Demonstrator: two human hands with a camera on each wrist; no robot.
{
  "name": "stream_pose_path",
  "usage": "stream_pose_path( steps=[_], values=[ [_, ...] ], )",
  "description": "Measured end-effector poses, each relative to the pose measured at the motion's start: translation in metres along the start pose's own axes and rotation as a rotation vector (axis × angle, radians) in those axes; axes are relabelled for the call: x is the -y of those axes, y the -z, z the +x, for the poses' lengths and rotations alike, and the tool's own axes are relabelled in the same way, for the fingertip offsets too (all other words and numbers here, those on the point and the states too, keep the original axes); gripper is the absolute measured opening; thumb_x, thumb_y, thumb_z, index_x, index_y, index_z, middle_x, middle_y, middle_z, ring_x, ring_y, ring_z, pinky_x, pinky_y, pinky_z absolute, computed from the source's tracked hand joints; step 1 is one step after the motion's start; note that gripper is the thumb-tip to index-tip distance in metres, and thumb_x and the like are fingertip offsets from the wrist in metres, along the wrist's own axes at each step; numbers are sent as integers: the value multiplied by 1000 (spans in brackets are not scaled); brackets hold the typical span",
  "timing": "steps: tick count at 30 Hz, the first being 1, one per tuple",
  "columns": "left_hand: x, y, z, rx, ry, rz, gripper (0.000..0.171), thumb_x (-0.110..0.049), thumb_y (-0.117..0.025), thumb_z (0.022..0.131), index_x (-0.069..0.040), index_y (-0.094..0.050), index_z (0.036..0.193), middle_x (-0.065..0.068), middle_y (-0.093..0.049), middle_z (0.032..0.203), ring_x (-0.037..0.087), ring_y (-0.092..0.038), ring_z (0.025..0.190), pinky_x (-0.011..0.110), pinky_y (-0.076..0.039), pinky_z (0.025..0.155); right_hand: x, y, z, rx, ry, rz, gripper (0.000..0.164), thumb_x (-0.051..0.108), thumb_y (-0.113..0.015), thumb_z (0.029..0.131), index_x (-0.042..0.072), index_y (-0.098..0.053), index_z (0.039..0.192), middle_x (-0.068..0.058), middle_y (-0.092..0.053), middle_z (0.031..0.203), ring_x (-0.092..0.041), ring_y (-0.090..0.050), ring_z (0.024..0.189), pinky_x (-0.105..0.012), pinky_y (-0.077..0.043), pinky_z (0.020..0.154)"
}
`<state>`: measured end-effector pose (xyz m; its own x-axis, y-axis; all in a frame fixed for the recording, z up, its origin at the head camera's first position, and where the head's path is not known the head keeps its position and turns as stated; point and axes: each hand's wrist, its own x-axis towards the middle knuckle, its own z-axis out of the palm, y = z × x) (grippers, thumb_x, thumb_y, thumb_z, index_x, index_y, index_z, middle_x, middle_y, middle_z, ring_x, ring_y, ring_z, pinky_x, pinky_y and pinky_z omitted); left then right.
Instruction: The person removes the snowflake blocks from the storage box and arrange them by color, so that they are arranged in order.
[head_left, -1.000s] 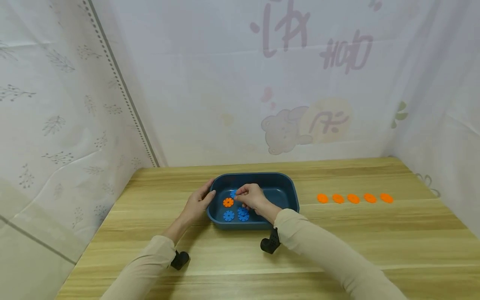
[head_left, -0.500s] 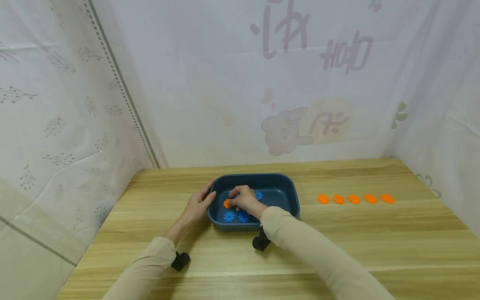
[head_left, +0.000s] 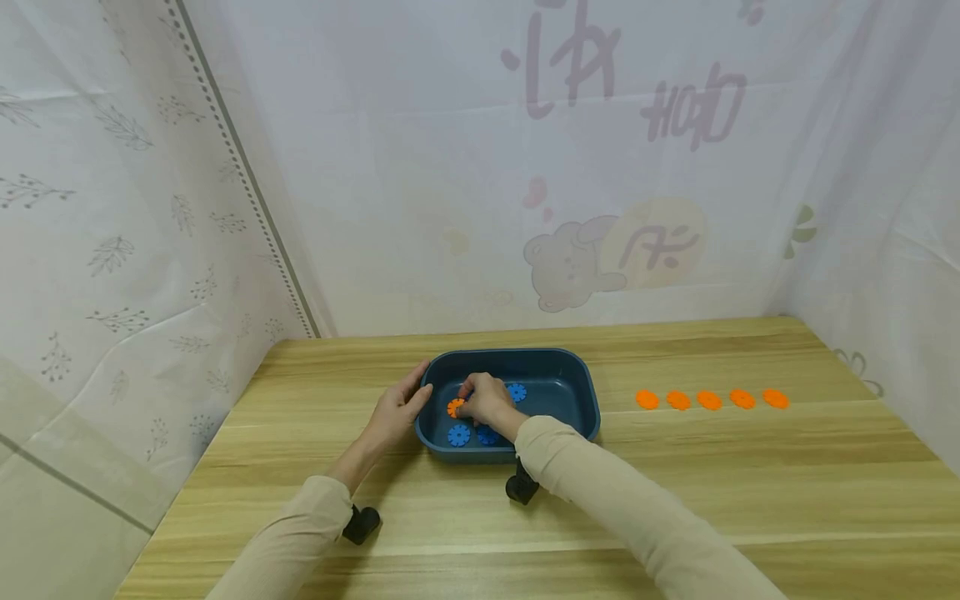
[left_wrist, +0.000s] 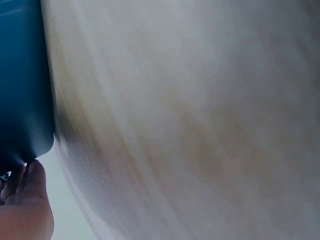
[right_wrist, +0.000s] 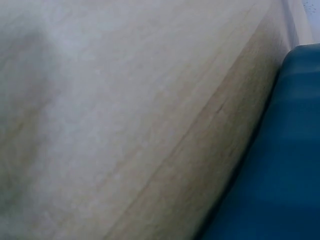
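The left hand [head_left: 390, 414] grips the tray [head_left: 468, 456] at its left end, thumb on the rim, fingers outside. Inside it, the right hand [head_left: 489, 402] has curled fingers touching the orange disc [head_left: 454, 408], beside blue discs [head_left: 459, 436]; whether they pinch it cannot be told.

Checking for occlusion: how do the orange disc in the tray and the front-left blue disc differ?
The orange disc is partly hidden by the right hand; the blue disc shows whole. The orange disc sits farther back, the blue disc nearer the front wall of the tray. Shared: both are notched and inside the tray.
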<state>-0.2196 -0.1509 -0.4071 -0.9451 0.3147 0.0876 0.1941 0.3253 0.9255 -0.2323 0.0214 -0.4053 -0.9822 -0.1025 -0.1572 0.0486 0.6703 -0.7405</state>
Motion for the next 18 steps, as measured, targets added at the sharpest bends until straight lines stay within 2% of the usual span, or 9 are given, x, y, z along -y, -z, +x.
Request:
stream_pose_path(
  steps=[6,18],
  values=[
    [-1,-1,0,3,9,2,52,-15,-43,101,-1,-24,148,16,-22,154,27,-22,142,42,-26,113,0,1,0,-40,6,-56,21,10,-81,73,10,-62,81,-4,-60,81,-18,-52,66,-29,-45,57],
    [1,0,-1,-4,20,14,53,-18,-44,101,-3,-25,148,14,-24,154,27,-23,142,42,-25,113,3,6,-6,-55,61,9,17,4,-78,75,8,-61,76,-5,-62,82,-18,-57,69,-30,-52,61]
  ],
)
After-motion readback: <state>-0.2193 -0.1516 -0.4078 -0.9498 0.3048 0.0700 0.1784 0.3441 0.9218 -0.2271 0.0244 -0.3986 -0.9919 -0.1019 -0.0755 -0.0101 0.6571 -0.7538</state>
